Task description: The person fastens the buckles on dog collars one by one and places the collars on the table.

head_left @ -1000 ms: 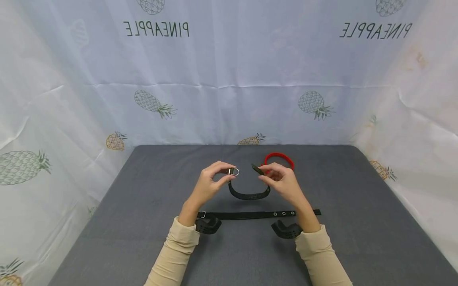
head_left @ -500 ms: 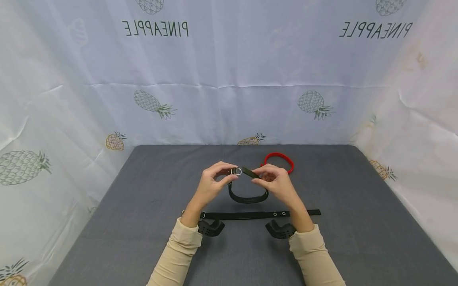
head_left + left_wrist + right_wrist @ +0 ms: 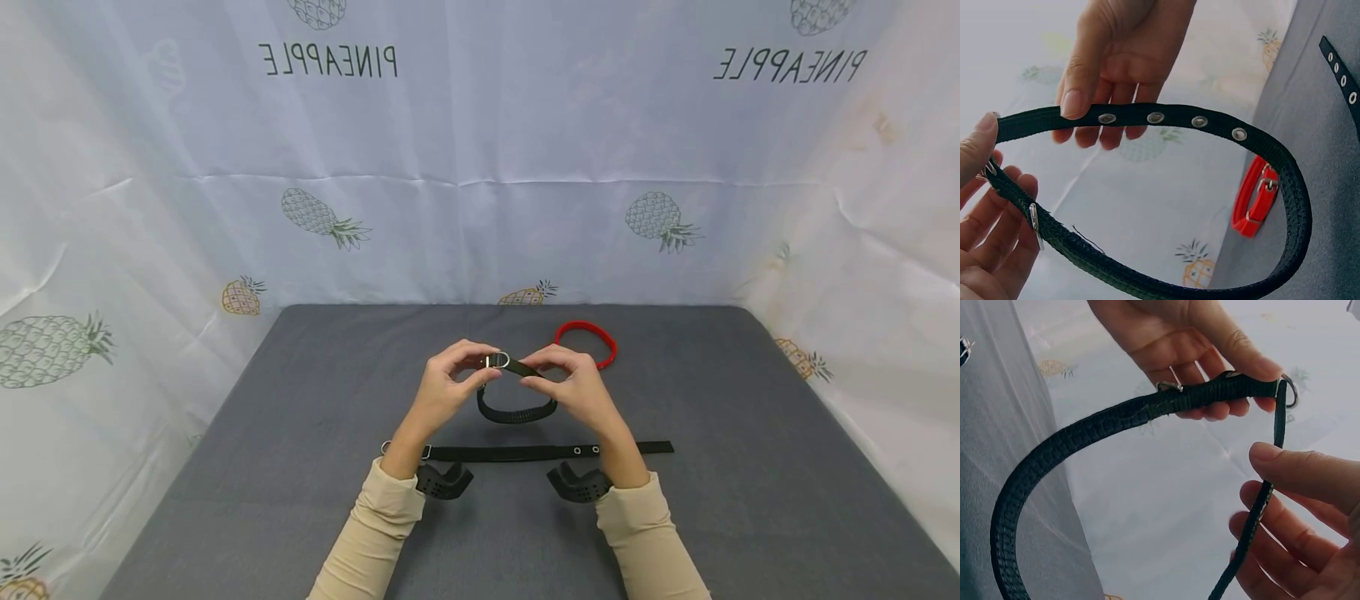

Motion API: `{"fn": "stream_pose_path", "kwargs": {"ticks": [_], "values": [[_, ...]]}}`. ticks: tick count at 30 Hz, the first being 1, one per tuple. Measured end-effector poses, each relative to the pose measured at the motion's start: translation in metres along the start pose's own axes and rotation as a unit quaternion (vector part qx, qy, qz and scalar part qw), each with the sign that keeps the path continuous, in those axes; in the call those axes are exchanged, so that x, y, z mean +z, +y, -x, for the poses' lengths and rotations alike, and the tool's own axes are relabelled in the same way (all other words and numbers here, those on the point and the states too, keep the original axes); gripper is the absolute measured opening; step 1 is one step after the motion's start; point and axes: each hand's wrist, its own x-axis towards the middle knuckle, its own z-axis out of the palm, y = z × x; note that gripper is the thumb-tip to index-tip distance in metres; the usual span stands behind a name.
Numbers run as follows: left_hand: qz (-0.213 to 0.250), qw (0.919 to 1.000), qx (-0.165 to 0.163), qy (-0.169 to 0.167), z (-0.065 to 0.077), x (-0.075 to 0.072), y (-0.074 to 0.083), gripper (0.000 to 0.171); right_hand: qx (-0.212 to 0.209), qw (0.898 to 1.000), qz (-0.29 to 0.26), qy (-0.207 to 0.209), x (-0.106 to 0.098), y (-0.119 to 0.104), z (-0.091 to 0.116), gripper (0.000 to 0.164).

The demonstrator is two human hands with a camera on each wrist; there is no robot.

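Observation:
A dark collar [image 3: 516, 416] with metal eyelets hangs in a loop between the hands, above the table. My left hand [image 3: 442, 379] pinches its buckle end, where a metal D-ring [image 3: 1293, 394] sticks out past the fingertips. Thumb and fingers of my right hand [image 3: 577, 383] pinch the eyelet strap [image 3: 1172, 117] near its tip. That tip meets the D-ring end; whether it passes through the ring, I cannot tell. A second metal fitting [image 3: 1035, 226] sits further along the collar, by the left fingers.
A second dark collar [image 3: 517, 454] with eyelets lies straight across the grey table [image 3: 300, 500], below the hands. Behind the right hand lies a red collar [image 3: 609, 343], closed into a loop. White pineapple-print curtains [image 3: 480, 233] stand around the table.
My right hand has moved left, bringing the strap tip from a gap apart up to the D-ring. The collar loop has narrowed. My left hand stays nearly in place.

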Motion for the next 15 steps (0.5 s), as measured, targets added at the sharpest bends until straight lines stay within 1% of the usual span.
{"fn": "stream_pose_path", "kwargs": {"ticks": [2, 8, 10, 15], "values": [[-0.001, 1.0, -0.002, -0.001, 0.0, 0.001, 0.0, 0.026, 0.002, 1.0, -0.011, -0.005, 0.001, 0.001, 0.0, 0.023], [-0.009, 0.9996, -0.024, -0.01, 0.001, 0.002, 0.0, 0.024, 0.021, 0.999, -0.037, -0.015, 0.003, 0.001, 0.001, 0.024], [-0.015, 0.9994, -0.029, -0.011, 0.001, 0.003, -0.001, 0.024, 0.021, 0.998, -0.05, -0.017, 0.005, 0.002, 0.001, 0.023], [-0.041, 0.9977, -0.053, -0.012, 0.003, 0.007, -0.003, 0.023, 0.012, 0.993, -0.116, -0.031, 0.016, 0.005, 0.001, 0.021]]}}
